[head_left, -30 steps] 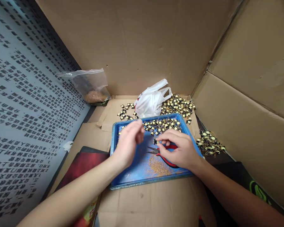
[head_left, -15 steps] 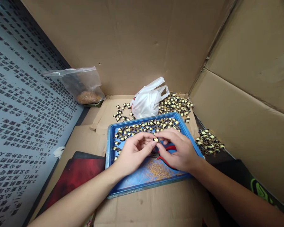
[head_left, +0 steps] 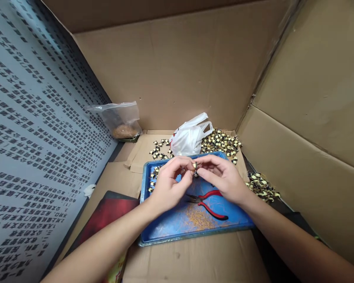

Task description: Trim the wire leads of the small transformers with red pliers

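A small yellow-and-black wire coil with thin leads is pinched between the fingertips of both hands. My left hand closes on it from the left, thumb and forefinger bent together. From the other side my right hand grips it the same way. Both hands are over the blue tray. Below them in the tray lie red-handled pliers, jaws pointing left, touched by neither hand. Orange wire clippings are heaped in front of the pliers. My hands cover most of the coils at the tray's back.
Beyond the tray rests a white plastic bag, with a pile of coils beside it. Another coil heap lies right of the tray. A clear bag stands back left. Cardboard walls rise behind and at the right.
The view has tilted upward, so the scene sits lower. My hands have shifted farther back over the tray, leaving the pliers more fully exposed. The held coil has been turned between the fingers.
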Demonstrator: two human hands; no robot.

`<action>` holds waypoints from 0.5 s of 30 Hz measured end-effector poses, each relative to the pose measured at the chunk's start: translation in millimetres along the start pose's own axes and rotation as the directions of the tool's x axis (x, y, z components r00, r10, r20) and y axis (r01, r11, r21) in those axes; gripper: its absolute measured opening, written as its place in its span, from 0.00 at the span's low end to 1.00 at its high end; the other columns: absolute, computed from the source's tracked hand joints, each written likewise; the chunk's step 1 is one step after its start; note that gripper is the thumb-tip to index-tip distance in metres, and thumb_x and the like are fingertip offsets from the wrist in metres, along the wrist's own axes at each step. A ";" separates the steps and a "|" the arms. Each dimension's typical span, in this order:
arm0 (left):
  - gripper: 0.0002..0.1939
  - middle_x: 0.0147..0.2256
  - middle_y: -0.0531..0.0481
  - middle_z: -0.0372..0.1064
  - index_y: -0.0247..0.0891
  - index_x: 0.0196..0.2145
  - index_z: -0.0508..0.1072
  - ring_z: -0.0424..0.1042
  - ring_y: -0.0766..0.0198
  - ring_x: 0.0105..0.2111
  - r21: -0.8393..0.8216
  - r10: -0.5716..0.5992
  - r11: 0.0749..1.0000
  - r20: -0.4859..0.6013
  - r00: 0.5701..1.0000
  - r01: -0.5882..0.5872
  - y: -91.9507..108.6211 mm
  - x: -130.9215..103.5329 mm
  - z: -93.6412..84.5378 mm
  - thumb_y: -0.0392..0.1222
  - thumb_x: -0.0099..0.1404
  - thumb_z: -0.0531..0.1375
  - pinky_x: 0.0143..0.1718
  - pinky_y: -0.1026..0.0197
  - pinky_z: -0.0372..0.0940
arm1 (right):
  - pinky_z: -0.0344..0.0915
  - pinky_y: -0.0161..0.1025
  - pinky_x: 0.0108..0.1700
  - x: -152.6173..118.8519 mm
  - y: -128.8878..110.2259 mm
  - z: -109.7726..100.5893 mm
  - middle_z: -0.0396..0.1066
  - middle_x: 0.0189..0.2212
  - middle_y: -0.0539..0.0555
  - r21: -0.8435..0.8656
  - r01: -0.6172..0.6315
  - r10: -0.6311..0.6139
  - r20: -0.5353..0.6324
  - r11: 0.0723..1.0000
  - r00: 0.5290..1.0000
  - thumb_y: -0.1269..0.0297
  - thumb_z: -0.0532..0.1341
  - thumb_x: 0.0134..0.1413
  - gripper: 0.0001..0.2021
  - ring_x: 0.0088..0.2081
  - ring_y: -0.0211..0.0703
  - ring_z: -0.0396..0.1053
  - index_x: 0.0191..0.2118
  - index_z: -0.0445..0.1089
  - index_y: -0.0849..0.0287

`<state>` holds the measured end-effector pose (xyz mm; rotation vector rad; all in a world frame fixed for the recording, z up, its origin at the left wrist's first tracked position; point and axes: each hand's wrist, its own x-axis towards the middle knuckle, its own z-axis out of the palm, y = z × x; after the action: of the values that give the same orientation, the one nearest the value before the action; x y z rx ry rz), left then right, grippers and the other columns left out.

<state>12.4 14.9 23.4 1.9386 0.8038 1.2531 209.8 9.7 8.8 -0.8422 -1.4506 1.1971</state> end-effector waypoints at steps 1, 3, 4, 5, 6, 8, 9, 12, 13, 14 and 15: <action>0.03 0.43 0.47 0.73 0.39 0.40 0.73 0.74 0.62 0.43 -0.004 0.025 1.000 -0.015 1.000 -0.026 -5.0 -2.5 0.8 0.33 0.72 0.61 0.46 0.60 0.69 | 0.71 0.41 0.48 0.3 1.8 -0.1 0.76 0.42 0.53 0.011 0.016 -0.015 -0.015 1.000 1.000 0.60 0.70 0.63 0.15 0.43 0.43 0.74 0.53 0.76 0.54; 0.05 0.44 0.46 0.73 0.39 0.41 0.73 0.74 0.62 0.45 0.010 0.079 0.997 -0.025 0.997 -0.079 -14.8 -7.4 2.1 0.31 0.72 0.60 0.47 0.60 0.69 | 0.72 0.40 0.44 -0.2 6.2 -0.8 0.75 0.42 0.52 0.012 0.049 -0.049 0.018 0.999 0.999 0.63 0.70 0.61 0.24 0.41 0.41 0.73 0.62 0.71 0.51; 0.05 0.44 0.46 0.73 0.39 0.41 0.73 0.74 0.62 0.45 0.027 0.101 0.995 -0.010 0.995 -0.100 -18.9 -9.3 2.1 0.30 0.71 0.60 0.48 0.59 0.69 | 0.71 0.39 0.42 -0.6 8.4 -1.2 0.74 0.42 0.52 -0.016 0.073 -0.072 0.052 0.997 0.996 0.65 0.70 0.61 0.27 0.40 0.41 0.72 0.65 0.70 0.49; 0.06 0.43 0.46 0.73 0.39 0.41 0.73 0.74 0.62 0.45 0.038 0.123 0.992 -0.017 0.992 -0.122 -22.0 -10.7 1.7 0.30 0.71 0.60 0.47 0.60 0.69 | 0.71 0.39 0.41 -0.8 10.4 -1.4 0.74 0.42 0.52 -0.064 0.102 -0.097 0.080 0.993 0.992 0.66 0.70 0.61 0.27 0.39 0.41 0.72 0.65 0.71 0.48; 0.06 0.42 0.47 0.73 0.39 0.41 0.73 0.74 0.63 0.44 0.055 0.144 0.988 -0.020 0.989 -0.143 -24.2 -11.7 0.9 0.29 0.70 0.61 0.47 0.60 0.69 | 0.71 0.40 0.40 -0.8 12.1 -1.5 0.74 0.41 0.52 -0.123 0.133 -0.122 0.092 0.983 0.988 0.66 0.69 0.62 0.24 0.38 0.41 0.72 0.63 0.74 0.48; 0.07 0.41 0.48 0.74 0.39 0.41 0.73 0.74 0.63 0.43 0.093 0.193 0.977 -0.025 0.981 -0.190 -26.0 -12.8 -1.3 0.28 0.69 0.61 0.45 0.61 0.70 | 0.71 0.42 0.42 0.1 14.7 -0.9 0.77 0.42 0.54 -0.234 0.173 -0.161 0.071 0.957 0.984 0.66 0.68 0.64 0.15 0.40 0.43 0.74 0.55 0.80 0.50; 0.08 0.41 0.48 0.74 0.39 0.41 0.73 0.75 0.64 0.43 0.114 0.217 0.970 -0.022 0.976 -0.213 -26.0 -13.0 -2.5 0.27 0.69 0.61 0.45 0.61 0.70 | 0.72 0.44 0.44 0.9 15.4 -0.2 0.79 0.42 0.55 -0.268 0.179 -0.172 0.050 0.947 0.984 0.66 0.68 0.64 0.13 0.41 0.45 0.75 0.53 0.82 0.51; 0.09 0.41 0.47 0.75 0.38 0.41 0.73 0.76 0.63 0.44 0.169 0.259 0.953 -0.020 0.966 -0.252 -25.2 -13.7 -5.1 0.26 0.68 0.61 0.47 0.61 0.71 | 0.73 0.46 0.46 3.8 15.7 2.1 0.82 0.42 0.56 -0.277 0.164 -0.171 0.000 0.947 0.985 0.65 0.70 0.62 0.09 0.42 0.47 0.78 0.48 0.84 0.53; 0.09 0.42 0.47 0.75 0.38 0.42 0.73 0.76 0.63 0.44 0.187 0.264 0.948 -0.018 0.964 -0.256 -25.1 -14.0 -5.7 0.26 0.68 0.61 0.46 0.61 0.71 | 0.73 0.45 0.45 4.7 15.2 2.8 0.83 0.40 0.56 -0.268 0.154 -0.163 -0.011 0.951 0.987 0.65 0.71 0.61 0.08 0.41 0.47 0.78 0.46 0.84 0.54; 0.10 0.42 0.47 0.76 0.38 0.42 0.73 0.76 0.64 0.44 0.205 0.266 0.944 -0.014 0.964 -0.258 -25.4 -14.4 -6.2 0.26 0.68 0.61 0.46 0.61 0.71 | 0.73 0.45 0.44 5.3 14.5 3.3 0.83 0.39 0.56 -0.262 0.142 -0.153 -0.022 0.954 0.988 0.64 0.71 0.60 0.07 0.40 0.46 0.78 0.43 0.84 0.55; 0.10 0.43 0.46 0.76 0.38 0.43 0.73 0.76 0.64 0.44 0.222 0.265 0.941 -0.008 0.964 -0.257 -25.9 -14.9 -6.6 0.26 0.68 0.61 0.46 0.62 0.71 | 0.73 0.44 0.43 5.8 13.7 3.6 0.82 0.37 0.55 -0.264 0.128 -0.142 -0.034 0.956 0.989 0.64 0.71 0.59 0.05 0.38 0.46 0.78 0.41 0.84 0.55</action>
<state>-2.3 19.4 -3.1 2.2648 0.7472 1.4082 203.8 17.9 -2.7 -0.9282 -1.6184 0.8871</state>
